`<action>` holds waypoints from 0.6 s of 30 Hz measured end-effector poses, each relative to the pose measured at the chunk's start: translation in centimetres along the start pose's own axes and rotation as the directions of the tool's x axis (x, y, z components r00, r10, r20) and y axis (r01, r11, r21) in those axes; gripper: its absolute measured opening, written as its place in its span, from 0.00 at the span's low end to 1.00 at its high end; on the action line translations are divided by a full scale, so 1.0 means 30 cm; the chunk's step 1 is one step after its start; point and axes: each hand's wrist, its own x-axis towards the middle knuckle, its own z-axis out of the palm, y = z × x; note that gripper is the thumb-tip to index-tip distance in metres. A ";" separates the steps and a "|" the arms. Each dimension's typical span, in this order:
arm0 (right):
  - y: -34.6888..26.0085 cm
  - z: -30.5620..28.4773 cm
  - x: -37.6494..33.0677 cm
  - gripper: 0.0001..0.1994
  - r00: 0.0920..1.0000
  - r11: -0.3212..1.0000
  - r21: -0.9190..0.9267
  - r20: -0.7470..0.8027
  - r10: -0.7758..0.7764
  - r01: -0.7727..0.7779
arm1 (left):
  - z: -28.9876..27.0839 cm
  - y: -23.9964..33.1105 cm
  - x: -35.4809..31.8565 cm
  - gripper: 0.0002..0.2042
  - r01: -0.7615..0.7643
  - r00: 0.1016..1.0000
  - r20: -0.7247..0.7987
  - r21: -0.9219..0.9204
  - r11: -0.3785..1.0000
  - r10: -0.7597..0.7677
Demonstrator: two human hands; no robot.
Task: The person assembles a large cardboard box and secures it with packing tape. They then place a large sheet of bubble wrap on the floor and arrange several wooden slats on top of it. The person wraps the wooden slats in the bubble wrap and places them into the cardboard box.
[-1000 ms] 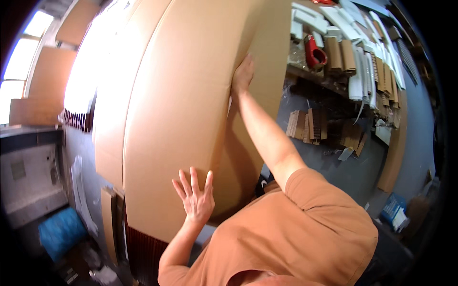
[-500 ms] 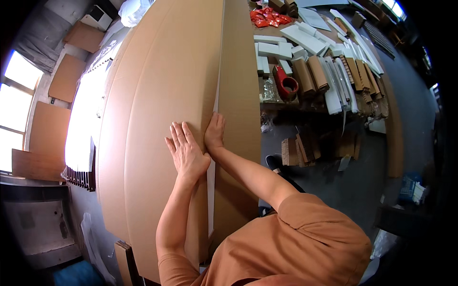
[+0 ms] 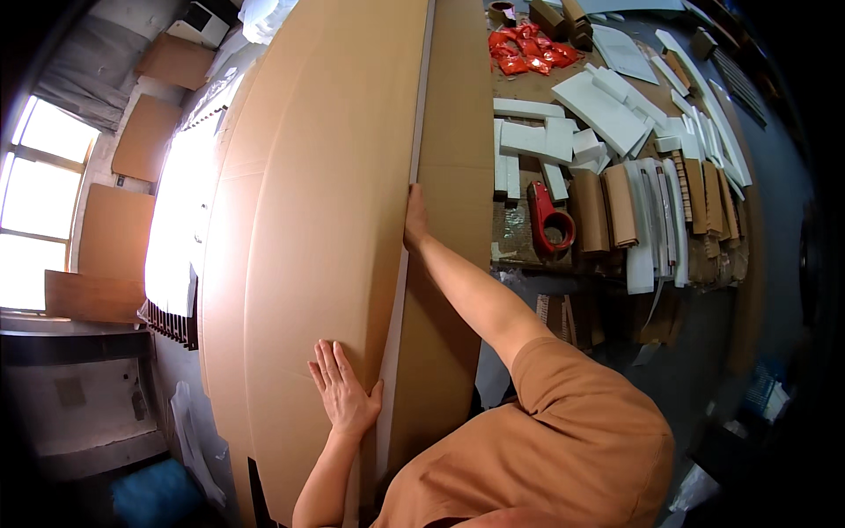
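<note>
Clearly the big cardboard sheet (image 3: 308, 229) stood nearly upright and filled the middle of the view, with bright windows (image 3: 40, 194) and smaller brown boards (image 3: 110, 229) leaning well off to its left. The left hand (image 3: 341, 392) lay flat on the lower face of the sheet, fingers spread wide, gripping nothing, just beside the pale seam (image 3: 403, 290) that ran up its length. Further right and higher, the right hand (image 3: 414, 220) pressed on that same seam with its fingers together; whether they hooked round an edge could not be told. A narrower cardboard flap (image 3: 453, 176) lay on the far side of the seam.

To do this pressing well, both palms probably needed to stay flat and push evenly, one low and one high, so the two edges met without the tall sheet bowing or tipping.

Right of the flap, a workbench (image 3: 528, 88) carried white foam strips (image 3: 563, 141), a red tape dispenser (image 3: 550, 216), rolled cardboard pieces (image 3: 616, 207) and red packets (image 3: 528, 48), all apart from the hands.
</note>
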 end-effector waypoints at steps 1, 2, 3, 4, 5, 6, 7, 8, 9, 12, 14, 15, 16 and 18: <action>-0.039 -0.031 0.042 0.30 0.998 0.995 0.097 0.067 0.010 -0.016 | 0.004 -0.003 -0.003 0.51 -0.001 1.000 -0.005 0.001 1.000 0.001; -0.096 -0.053 0.081 0.33 0.991 0.981 0.190 0.137 0.012 -0.038 | 0.008 -0.001 0.006 0.52 0.000 1.000 -0.013 0.001 1.000 0.000; -0.223 -0.059 0.080 0.36 0.973 0.943 0.269 0.175 0.151 -0.195 | 0.011 -0.001 0.004 0.52 0.009 1.000 -0.009 0.008 1.000 -0.009; -0.350 -0.071 0.073 0.40 0.936 0.875 0.346 0.211 0.281 -0.340 | 0.012 0.001 0.006 0.51 0.012 1.000 0.001 0.010 1.000 -0.012; -0.375 -0.067 0.080 0.41 0.930 0.878 0.311 0.168 0.326 -0.363 | 0.016 0.002 0.007 0.51 0.014 1.000 0.012 0.013 1.000 -0.014; -0.412 -0.067 0.096 0.42 0.929 0.882 0.290 0.112 0.353 -0.370 | 0.007 -0.001 0.028 0.51 -0.004 1.000 0.013 0.021 1.000 0.004; -0.440 -0.044 0.119 0.43 0.925 0.891 0.252 0.073 0.372 -0.378 | 0.005 0.000 0.028 0.51 0.002 1.000 0.008 0.024 1.000 -0.002; -0.355 -0.033 0.180 0.44 0.964 0.914 0.305 0.074 0.257 -0.267 | 0.001 0.000 0.026 0.51 -0.013 1.000 0.006 0.025 1.000 0.013; -0.346 -0.026 0.190 0.42 0.964 0.923 0.278 0.046 0.262 -0.265 | 0.001 -0.004 0.015 0.51 -0.009 1.000 0.013 0.029 1.000 0.009; -0.315 -0.014 0.202 0.38 0.961 0.945 0.199 -0.042 0.272 -0.259 | 0.006 0.002 0.024 0.50 0.003 0.999 0.033 0.017 1.000 -0.003; -0.259 0.014 0.198 0.36 0.968 0.974 0.143 -0.156 0.197 -0.175 | 0.010 0.008 0.001 0.50 0.016 0.999 0.049 0.033 0.999 -0.018; -0.230 0.032 0.220 0.35 0.965 0.992 0.108 -0.243 0.096 -0.071 | 0.012 0.006 0.023 0.50 0.007 0.999 0.041 0.038 0.999 -0.009; -0.214 0.042 0.225 0.34 0.950 0.998 0.061 -0.313 0.003 0.017 | 0.009 0.009 0.031 0.49 0.010 0.999 0.049 0.034 0.999 -0.011; -0.211 0.044 0.260 0.31 0.938 0.999 0.035 -0.347 0.008 0.004 | -0.007 0.012 0.045 0.49 0.012 0.998 0.064 0.035 0.999 -0.015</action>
